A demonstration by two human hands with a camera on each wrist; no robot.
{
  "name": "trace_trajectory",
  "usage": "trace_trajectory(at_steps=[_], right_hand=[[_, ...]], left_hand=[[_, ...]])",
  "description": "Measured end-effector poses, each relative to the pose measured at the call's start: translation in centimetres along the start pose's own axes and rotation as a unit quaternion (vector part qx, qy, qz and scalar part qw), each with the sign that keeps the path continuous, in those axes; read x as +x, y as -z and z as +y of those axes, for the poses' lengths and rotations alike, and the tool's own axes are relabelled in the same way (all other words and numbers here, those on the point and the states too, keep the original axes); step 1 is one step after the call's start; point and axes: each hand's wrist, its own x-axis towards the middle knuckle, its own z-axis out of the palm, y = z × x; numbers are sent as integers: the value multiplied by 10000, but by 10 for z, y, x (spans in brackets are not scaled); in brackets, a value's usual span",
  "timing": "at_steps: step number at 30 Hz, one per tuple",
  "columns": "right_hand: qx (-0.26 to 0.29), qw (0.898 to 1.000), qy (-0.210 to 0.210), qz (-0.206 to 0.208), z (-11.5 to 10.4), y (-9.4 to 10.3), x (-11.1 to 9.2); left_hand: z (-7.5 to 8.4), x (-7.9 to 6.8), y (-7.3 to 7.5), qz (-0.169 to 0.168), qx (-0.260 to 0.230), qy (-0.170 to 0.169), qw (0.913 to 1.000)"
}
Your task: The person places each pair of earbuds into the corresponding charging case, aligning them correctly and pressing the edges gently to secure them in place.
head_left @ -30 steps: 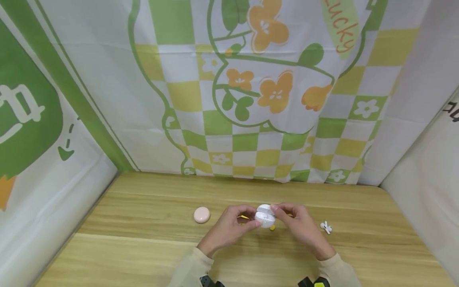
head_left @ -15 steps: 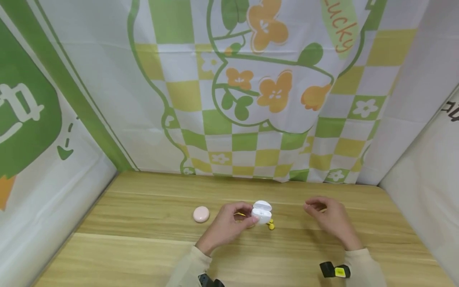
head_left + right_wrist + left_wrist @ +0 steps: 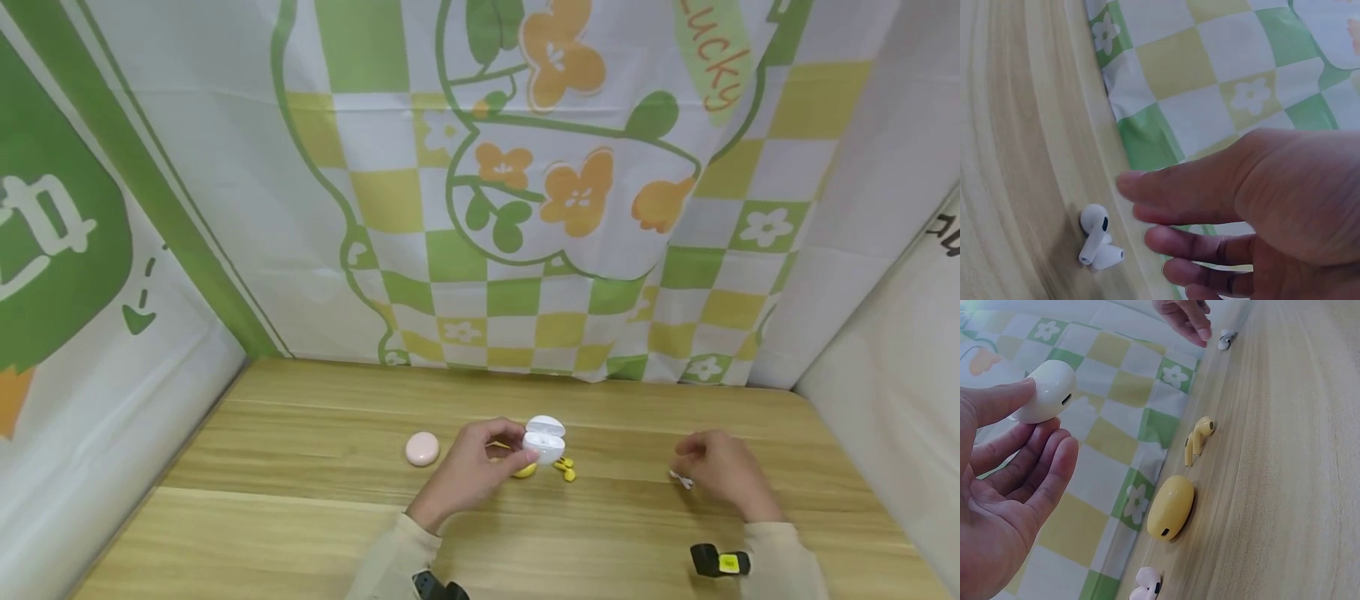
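My left hand (image 3: 476, 467) pinches a white earbud case (image 3: 543, 440) between thumb and fingers, above the table. Its lid stands raised; in the left wrist view the case (image 3: 1050, 390) shows the small port on its underside. Off to the right, my right hand (image 3: 723, 471) hovers just above a pair of white earbuds (image 3: 681, 479). The right wrist view has these earbuds (image 3: 1097, 240) lying together on the wood, a short gap from the fingertips (image 3: 1132, 184). Nothing is between the thumb and fingers of that hand.
Below and behind the left hand lie a yellow earbud case (image 3: 525, 471) and yellow earbuds (image 3: 566, 469). A round pink case (image 3: 422, 448) sits farther left, and pinkish earbuds (image 3: 1146, 584) show in the left wrist view. A patterned cloth (image 3: 525, 317) hangs behind the wooden table (image 3: 300, 533).
My right hand has let go of the white case and moved right, then down to the white earbuds. The left hand has shifted slightly left and up, still holding the case.
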Motion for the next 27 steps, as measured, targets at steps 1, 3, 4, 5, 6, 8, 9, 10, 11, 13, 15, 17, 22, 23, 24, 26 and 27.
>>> trace_trajectory(at_steps=[1,3,4,5,6,8,9,10,11,13,15,17,22,23,24,26,27], right_hand=[[-64,10000,-28,-41,1,0,0],[-219,9997,-51,-99,2,-2,0],[-305,9995,-38,-94,3,-3,0],[-376,9992,-23,-91,4,-4,0],[-454,9989,-6,-69,4,-5,-1],[-564,9984,32,-38,5,-7,0],[-603,9982,48,-17,6,-8,0],[-636,9980,52,0,6,-8,0],[-646,9979,53,9,6,-8,1],[-665,9978,19,9,6,-9,2],[-687,9976,-20,-8,6,-10,2],[-684,9976,-97,-33,5,-11,3],[-693,9974,-214,-57,3,-13,3],[-712,9972,-213,-53,2,-13,3],[-728,9971,-204,-52,2,-13,4],[-751,9970,-183,-42,2,-14,4],[-749,9970,-170,-27,1,-15,4]], left_hand=[[0,0,0,-5,-5,7,10000],[0,0,1,-6,2,5,10000],[0,0,1,-8,1,11,10000],[0,0,1,-6,13,7,10000],[0,0,1,-6,27,9,10000],[0,0,2,-3,51,-9,10000],[0,0,2,-3,69,-18,10000],[-1,0,2,0,82,-25,10000],[0,0,3,5,95,-36,9999],[0,0,3,12,104,-52,9999],[0,0,3,9,117,-46,9999],[1,-1,3,10,113,-17,9999],[2,-1,4,14,89,71,9999],[3,-1,4,14,84,71,9999],[3,-1,4,14,94,49,9999],[3,-1,4,9,79,42,10000],[3,-1,4,6,81,39,10000]])
